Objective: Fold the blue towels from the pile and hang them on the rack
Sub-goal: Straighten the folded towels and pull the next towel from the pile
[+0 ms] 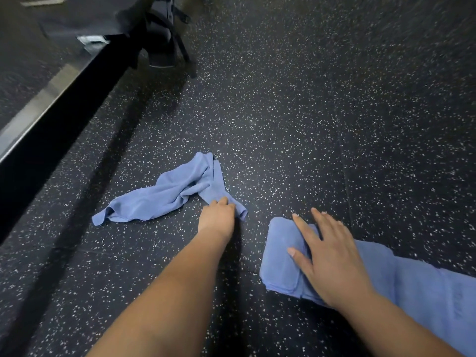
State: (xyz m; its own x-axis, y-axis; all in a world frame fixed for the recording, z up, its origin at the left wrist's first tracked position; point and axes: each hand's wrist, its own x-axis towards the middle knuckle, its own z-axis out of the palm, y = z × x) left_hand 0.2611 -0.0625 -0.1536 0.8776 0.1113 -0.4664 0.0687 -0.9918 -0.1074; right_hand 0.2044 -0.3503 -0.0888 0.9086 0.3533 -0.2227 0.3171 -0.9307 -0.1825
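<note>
While the left hand [217, 215] curls its fingers [223, 202] round one end of the loose towel [167, 194], gripping a bunch of cloth low against the floor [309, 112], the right hand [327, 258] rests flat on the folded towel [280, 261], its fingers straight and spread. From the left fingertips the loose towel runs two ways: a rumpled length ahead of them, and a longer one out to their left that ends in a curled edge. The folded towel lies under the right palm, and its layered end shows left of the thumb. A flatter blue stretch trails back past the wrist to the lower right edge. Bare floor separates the two towels.

Both look thin, soft and light, so I judge they will go limp when lifted and will bunch when dragged instead of sliding flat. The loose one is best taken by a hem corner. A second corner would be needed to shake it open, and the curled edge far left of the fingers looks the likeliest. The folded one could fall open if lifted by its top layer alone, so pinch through all layers at the fold. No rack is plainly recognisable.
</note>
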